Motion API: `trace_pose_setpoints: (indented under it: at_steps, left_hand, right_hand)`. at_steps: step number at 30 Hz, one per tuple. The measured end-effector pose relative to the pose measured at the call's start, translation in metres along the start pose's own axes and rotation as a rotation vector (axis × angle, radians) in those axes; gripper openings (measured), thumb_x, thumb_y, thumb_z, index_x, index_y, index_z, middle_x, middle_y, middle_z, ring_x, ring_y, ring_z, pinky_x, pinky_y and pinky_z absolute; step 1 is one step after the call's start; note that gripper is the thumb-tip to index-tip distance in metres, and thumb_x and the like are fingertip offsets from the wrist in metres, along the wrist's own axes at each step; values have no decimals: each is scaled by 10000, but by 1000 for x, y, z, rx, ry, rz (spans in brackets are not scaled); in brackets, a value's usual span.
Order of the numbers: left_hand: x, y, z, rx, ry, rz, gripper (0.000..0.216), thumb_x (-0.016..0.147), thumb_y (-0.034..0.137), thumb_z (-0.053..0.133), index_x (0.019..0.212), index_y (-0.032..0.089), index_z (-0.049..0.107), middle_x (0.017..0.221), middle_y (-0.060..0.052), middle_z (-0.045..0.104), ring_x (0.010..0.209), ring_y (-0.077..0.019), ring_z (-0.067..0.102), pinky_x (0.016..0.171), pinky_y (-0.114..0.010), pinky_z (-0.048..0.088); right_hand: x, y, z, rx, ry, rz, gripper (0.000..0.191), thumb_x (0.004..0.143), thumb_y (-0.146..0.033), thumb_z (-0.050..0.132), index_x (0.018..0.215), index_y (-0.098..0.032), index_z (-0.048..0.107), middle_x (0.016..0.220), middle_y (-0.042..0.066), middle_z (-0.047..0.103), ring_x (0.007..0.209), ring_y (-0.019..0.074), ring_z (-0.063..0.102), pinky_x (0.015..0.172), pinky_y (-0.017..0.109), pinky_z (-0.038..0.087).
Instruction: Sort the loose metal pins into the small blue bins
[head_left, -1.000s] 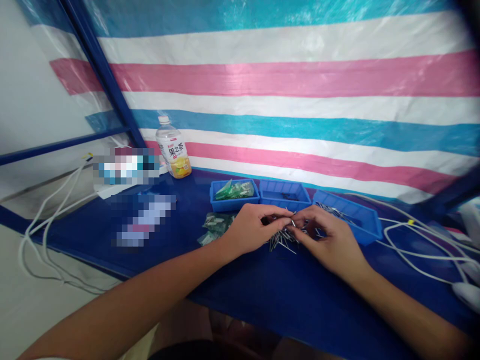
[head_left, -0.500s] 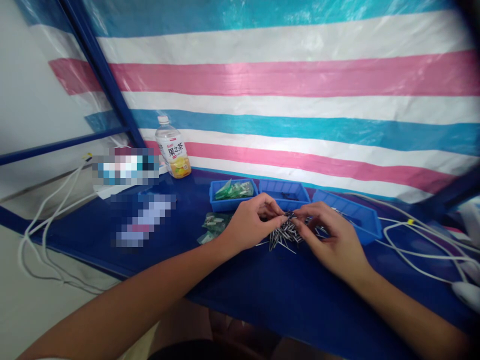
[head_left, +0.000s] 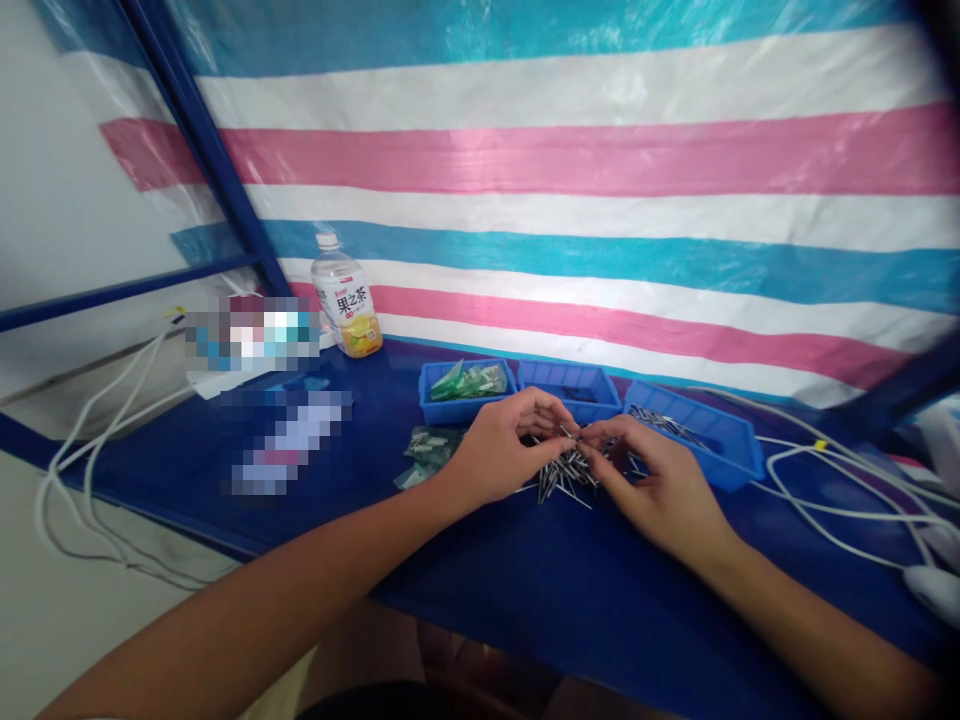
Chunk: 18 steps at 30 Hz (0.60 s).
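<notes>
Pin pile: loose on the counter.
Left hand: fingers pinch a thin metal pin above the pile.
Right hand: fingertips close beside it; whether they grip anything, I cannot tell.
Blue trays: three, behind; the leftmost holds green packets, the rightmost more pins.

L hand, R hand, pinched, v. close

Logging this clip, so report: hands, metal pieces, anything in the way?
Left hand, right hand: fingertips close together, grip unclear. Thin metal pieces: heaped loosely below them. Hands partly hide the heap.
</notes>
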<state>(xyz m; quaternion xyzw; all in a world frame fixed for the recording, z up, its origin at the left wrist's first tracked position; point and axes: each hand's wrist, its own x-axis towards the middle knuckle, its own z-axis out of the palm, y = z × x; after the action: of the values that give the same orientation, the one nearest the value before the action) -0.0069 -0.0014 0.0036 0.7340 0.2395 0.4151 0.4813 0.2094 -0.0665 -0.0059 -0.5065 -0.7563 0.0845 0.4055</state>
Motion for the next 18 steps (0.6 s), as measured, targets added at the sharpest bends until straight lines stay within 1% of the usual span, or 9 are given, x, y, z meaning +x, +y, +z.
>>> trace_pose_setpoints:
  at_steps: [4,6,9,11,13,15,18]
  left_hand:
    - [0,3,0,23,39,45,301,902,196,760,1190,177,676,1102,-104,803,989,-206,786,965,-390,656]
    - [0,4,0,37,42,57,341,909,187,753,1241,176,676,1111,-105,802,987,-202,783,956,-381,657]
    - [0,5,-1,39,27,57,350,923,183,737,1268,171,683,1110,-104,800,984,-198,782,963,-376,652]
    - [0,5,-1,34,17,52,378,926,189,739,1297,171,676,1139,-107,799,994,-200,784,971,-374,650]
    - [1,4,-2,55,20,53,436,921,207,753,1344,180,650,1195,-114,791,1024,-212,784,956,-369,655]
    - [1,3,-3,156,30,74,497,913,230,771,1385,195,622,1255,-118,775,1079,-235,774,947,-382,656]
    - [0,0,-5,438,25,134,455,949,287,744,1382,211,624,1320,-114,748,1210,-282,718,1062,-474,594]
  right_hand:
    - [0,2,0,-5,-40,43,114,1016,-335,647,1087,-264,701,991,27,733,734,167,644,567,283,507]
    - [1,2,0,-19,-73,24,121,1030,-339,627,1083,-262,705,962,32,721,761,179,649,618,302,520]
    - [2,1,-1,-21,-116,-46,152,1057,-332,582,1062,-259,715,932,39,708,831,198,664,733,339,540]
    - [3,-1,-1,-8,-130,-59,166,1063,-327,569,1059,-255,719,934,42,709,845,199,666,748,342,537]
    - [2,-1,-1,6,-142,-24,168,1060,-333,575,1049,-252,721,915,35,709,797,187,656,713,329,526]
    - [2,0,-1,32,-131,52,181,1052,-365,588,1034,-251,728,864,22,707,728,177,641,649,313,507]
    - [1,2,-1,131,-66,209,246,1032,-459,620,1031,-244,740,792,15,696,679,177,635,578,294,478]
